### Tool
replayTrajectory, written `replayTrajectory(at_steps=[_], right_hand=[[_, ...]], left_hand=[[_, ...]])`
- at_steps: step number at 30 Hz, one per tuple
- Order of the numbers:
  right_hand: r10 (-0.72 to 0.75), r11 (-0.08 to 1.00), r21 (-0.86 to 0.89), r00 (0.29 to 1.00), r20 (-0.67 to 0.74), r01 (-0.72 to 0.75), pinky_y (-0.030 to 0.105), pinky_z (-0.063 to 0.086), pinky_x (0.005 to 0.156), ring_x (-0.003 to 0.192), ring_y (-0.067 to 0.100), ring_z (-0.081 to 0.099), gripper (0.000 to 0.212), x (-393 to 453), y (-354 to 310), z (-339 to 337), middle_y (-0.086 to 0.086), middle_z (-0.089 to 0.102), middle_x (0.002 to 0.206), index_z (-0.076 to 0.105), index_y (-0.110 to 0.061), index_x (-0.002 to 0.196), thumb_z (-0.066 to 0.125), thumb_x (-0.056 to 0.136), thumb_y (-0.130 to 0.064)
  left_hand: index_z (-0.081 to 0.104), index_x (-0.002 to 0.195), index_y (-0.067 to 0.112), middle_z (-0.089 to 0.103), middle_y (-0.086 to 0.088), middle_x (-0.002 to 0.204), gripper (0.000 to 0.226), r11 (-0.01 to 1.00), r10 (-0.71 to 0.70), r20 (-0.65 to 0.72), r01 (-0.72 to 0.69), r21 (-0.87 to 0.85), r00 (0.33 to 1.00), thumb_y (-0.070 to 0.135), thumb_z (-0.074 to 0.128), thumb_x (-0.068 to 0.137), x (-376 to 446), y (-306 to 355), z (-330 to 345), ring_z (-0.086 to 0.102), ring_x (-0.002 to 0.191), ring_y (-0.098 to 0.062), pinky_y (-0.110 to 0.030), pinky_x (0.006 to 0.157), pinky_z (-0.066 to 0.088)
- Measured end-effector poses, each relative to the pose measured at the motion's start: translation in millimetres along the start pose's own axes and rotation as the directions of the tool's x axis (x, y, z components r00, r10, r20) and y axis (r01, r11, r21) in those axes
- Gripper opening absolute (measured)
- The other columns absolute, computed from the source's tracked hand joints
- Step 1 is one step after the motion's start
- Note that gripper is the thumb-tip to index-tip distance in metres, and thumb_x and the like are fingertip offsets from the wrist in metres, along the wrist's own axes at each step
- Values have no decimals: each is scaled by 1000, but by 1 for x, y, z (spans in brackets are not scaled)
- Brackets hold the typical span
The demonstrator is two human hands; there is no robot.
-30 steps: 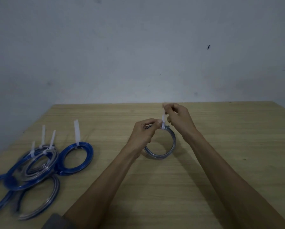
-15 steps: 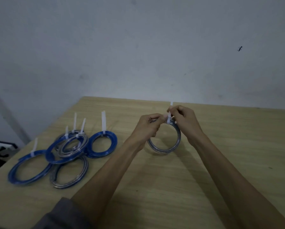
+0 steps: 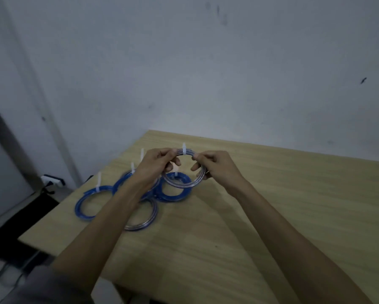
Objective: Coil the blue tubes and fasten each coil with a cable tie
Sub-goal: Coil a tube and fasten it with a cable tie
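Observation:
Both hands hold a greyish-blue tube coil (image 3: 185, 183) upright above the table. My left hand (image 3: 156, 163) grips its upper left arc and my right hand (image 3: 214, 165) grips its right side. A white cable tie (image 3: 184, 149) sits on top of the coil between the hands, its tail pointing up. Behind and below it lie several finished coils: a blue one (image 3: 175, 194) directly under the held coil, a blue one (image 3: 89, 201) at the far left, and a grey one (image 3: 144, 222) partly hidden by my left forearm. White tie tails (image 3: 99, 181) stick up from them.
The wooden table (image 3: 282, 211) runs right and toward me; its left edge and corner lie close to the pile. Beyond that edge, on the floor, are a white power strip (image 3: 52, 180), dark cables and a dark panel. A grey wall stands behind the table.
The view has swung left, so the pile now sits under the hands. The held coil has moved left over the finished coils. My right hand has left the tie tail and now holds the coil's right side.

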State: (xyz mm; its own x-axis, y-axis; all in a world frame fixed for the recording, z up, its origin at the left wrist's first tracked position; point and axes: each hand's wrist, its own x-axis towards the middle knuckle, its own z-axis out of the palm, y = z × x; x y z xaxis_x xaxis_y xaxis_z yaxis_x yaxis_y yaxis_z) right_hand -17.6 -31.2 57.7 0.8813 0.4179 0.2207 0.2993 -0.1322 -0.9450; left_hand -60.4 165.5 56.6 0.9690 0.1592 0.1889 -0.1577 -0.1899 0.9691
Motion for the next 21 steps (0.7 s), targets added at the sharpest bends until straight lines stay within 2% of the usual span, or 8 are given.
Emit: replayTrajectory(at_steps=[3, 7, 9, 11, 13, 15, 18, 21], right_hand=[[24, 999, 32, 999, 48, -25, 23, 54, 56, 59, 12, 62, 19, 12, -6, 38, 5, 74, 80, 74, -6, 102, 61, 100, -20], [106, 992, 65, 991, 86, -112, 30, 61, 65, 61, 15, 63, 23, 28, -5, 80, 8, 67, 77, 73, 2, 102, 67, 97, -19], [115, 993, -24, 990, 86, -113, 36, 62, 69, 58, 16, 65, 21, 35, -3, 97, 7, 67, 72, 74, 1, 97, 69, 95, -20], [99, 979, -184, 993, 67, -85, 33, 61, 67, 58, 16, 67, 21, 39, -2, 112, 9, 72, 75, 76, -1, 93, 69, 95, -22], [49, 940, -339, 997, 57, -27, 31, 55, 63, 63, 15, 66, 22, 42, -1, 124, 11, 75, 82, 78, -3, 92, 69, 94, -23], [22, 908, -419, 998, 62, 5, 29, 50, 64, 70, 13, 64, 21, 43, 0, 133, 8, 76, 88, 79, -6, 93, 69, 94, -25], [17, 883, -469, 998, 62, 14, 34, 57, 72, 79, 18, 69, 21, 42, 2, 138, 7, 77, 93, 79, -7, 97, 67, 95, -24], [15, 861, -508, 997, 81, 28, 39, 60, 79, 84, 21, 70, 21, 42, 4, 138, 9, 76, 97, 78, -6, 101, 65, 96, -22]], left_hand=[[74, 104, 17, 71, 2, 73, 23, 998, -21, -91, 26, 55, 996, 28, 54, 103, -8, -7, -35, 47, 50, -8, -20, 47, 38], [74, 91, 15, 74, -1, 68, 29, 958, 63, -229, 5, 286, 971, 35, 56, 101, -16, -24, -82, 61, 54, -7, -18, 55, 49], [70, 77, 8, 66, -9, 62, 41, 870, 123, -242, 13, 493, 962, 37, 54, 102, -18, -39, -100, 58, 53, -14, -26, 55, 46], [59, 67, 6, 56, -15, 59, 50, 722, 142, -249, 71, 688, 958, 38, 48, 104, -19, -57, -114, 52, 54, -24, -36, 56, 41], [59, 68, 7, 57, -12, 60, 49, 627, 163, -278, 119, 770, 947, 38, 47, 104, -22, -67, -123, 54, 57, -27, -40, 59, 44], [62, 68, 5, 60, -10, 60, 50, 558, 215, -298, 134, 819, 930, 38, 49, 103, -27, -72, -126, 55, 56, -26, -39, 58, 45], [67, 70, 4, 61, -10, 68, 45, 551, 247, -321, 140, 823, 914, 36, 57, 100, -31, -74, -124, 56, 61, -24, -36, 59, 45], [70, 96, 13, 61, -7, 91, 27, 562, 254, -349, 156, 812, 902, 39, 62, 97, -31, -75, -121, 57, 77, -21, -36, 68, 48]])
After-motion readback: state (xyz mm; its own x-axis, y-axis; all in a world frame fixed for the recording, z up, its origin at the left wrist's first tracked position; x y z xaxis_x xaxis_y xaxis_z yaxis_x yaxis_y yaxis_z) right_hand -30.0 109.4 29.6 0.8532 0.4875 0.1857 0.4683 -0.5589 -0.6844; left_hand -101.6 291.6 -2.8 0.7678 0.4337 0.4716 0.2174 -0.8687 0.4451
